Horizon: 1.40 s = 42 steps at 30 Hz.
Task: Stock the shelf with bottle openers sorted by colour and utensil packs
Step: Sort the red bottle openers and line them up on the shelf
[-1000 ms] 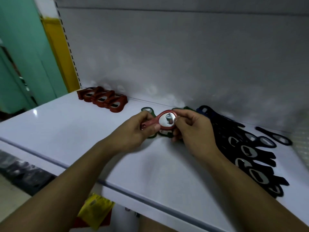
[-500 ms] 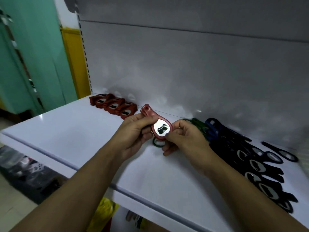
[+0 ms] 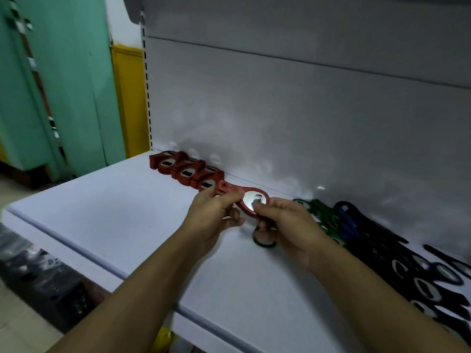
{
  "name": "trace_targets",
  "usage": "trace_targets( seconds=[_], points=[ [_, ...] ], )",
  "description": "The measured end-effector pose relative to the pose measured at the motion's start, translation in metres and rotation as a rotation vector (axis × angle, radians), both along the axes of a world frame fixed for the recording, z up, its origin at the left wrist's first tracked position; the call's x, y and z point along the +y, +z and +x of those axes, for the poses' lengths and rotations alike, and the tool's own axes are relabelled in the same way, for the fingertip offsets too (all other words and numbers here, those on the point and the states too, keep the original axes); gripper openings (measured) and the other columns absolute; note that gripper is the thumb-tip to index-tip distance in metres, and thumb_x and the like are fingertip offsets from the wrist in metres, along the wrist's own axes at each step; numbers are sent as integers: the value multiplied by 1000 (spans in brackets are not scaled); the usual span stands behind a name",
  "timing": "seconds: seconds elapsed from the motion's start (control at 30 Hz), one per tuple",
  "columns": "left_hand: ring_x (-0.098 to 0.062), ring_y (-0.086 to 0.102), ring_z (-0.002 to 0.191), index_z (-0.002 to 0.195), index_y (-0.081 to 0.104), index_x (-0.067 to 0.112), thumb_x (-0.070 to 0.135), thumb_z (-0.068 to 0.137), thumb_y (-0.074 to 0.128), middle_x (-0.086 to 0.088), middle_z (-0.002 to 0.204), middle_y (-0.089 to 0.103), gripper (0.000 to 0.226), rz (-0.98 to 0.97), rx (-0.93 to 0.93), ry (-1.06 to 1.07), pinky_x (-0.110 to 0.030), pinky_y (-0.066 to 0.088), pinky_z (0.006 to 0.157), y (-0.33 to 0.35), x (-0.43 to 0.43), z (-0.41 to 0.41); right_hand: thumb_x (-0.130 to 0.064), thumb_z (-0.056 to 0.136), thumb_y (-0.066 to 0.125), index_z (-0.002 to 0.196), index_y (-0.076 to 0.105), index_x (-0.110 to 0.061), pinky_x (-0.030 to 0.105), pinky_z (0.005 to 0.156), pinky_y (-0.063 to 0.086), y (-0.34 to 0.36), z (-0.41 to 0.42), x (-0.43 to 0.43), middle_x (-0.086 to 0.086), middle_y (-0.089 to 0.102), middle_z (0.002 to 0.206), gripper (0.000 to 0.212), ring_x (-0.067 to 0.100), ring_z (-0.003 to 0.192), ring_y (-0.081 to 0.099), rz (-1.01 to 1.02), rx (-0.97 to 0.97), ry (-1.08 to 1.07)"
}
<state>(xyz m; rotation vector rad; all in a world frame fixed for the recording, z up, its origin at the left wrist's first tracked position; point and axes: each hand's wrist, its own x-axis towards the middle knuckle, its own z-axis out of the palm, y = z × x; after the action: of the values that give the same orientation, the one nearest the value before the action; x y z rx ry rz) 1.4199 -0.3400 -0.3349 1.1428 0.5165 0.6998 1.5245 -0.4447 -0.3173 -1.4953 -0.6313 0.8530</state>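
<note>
Left hand (image 3: 212, 212) pinching the handle and right hand (image 3: 289, 222) the head, 1 red bottle opener (image 3: 248, 200) has travelled leftward; it hovers at the end of the red row (image 3: 186, 171), likely joining it next.

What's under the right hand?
A dark green opener ring sticks out below the right hand, over the shelf. The hand covers the rest, so whether it is gripped or lying loose cannot be told. The same hand pinches the red opener above.
</note>
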Motion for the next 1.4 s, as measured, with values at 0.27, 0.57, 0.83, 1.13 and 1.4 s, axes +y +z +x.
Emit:
trace_targets(
  seconds=[0.27, 0.57, 0.83, 1.13, 1.4],
  points=[
    [-16, 52, 54, 91, 47, 9, 27, 102, 46, -6, 71, 53, 21, 306, 336, -156, -34, 50, 58, 0, 27, -8, -15, 88, 68, 94, 70, -4, 23, 59, 54, 24, 35, 36, 5, 60, 67, 13, 14, 64, 60, -85, -146, 53],
    [-7, 50, 52, 106, 47, 10, 32, 103, 42, -2, 74, 52, 23, 367, 306, -71, -23, 44, 51, 0, 59, 16, -17, 91, 63, 103, 70, -10, 22, 57, 52, 8, 12, 79, 1, 72, 92, 16, 9, 77, 65, 22, 72, 1],
    [-13, 57, 92, 123, 49, 21, 50, 91, 57, 4, 105, 59, 45, 1101, 880, -107, -31, 52, 83, 23, 100, 3, -11, 93, 62, 98, 65, -1, 27, 51, 55, 9, 30, 113, 11, 70, 79, 12, 15, 62, 62, -86, 63, -192],
    [-19, 32, 136, 135, 51, 33, 38, 87, 68, 5, 143, 45, 51, 1606, 830, 58, -39, 21, 108, -14, 128, 1, -3, 93, 59, 77, 56, -3, 33, 63, 60, 1, 34, 137, 10, 65, 59, 16, 17, 48, 65, -380, -237, -114],
    [-17, 35, 131, 129, 58, 34, 34, 95, 57, 10, 136, 52, 34, 1695, 857, 65, -39, 19, 107, -20, 133, 0, 2, 92, 57, 71, 55, 1, 45, 84, 58, 1, 25, 147, 17, 64, 68, 21, 33, 75, 69, -469, -303, -95]
  ],
)
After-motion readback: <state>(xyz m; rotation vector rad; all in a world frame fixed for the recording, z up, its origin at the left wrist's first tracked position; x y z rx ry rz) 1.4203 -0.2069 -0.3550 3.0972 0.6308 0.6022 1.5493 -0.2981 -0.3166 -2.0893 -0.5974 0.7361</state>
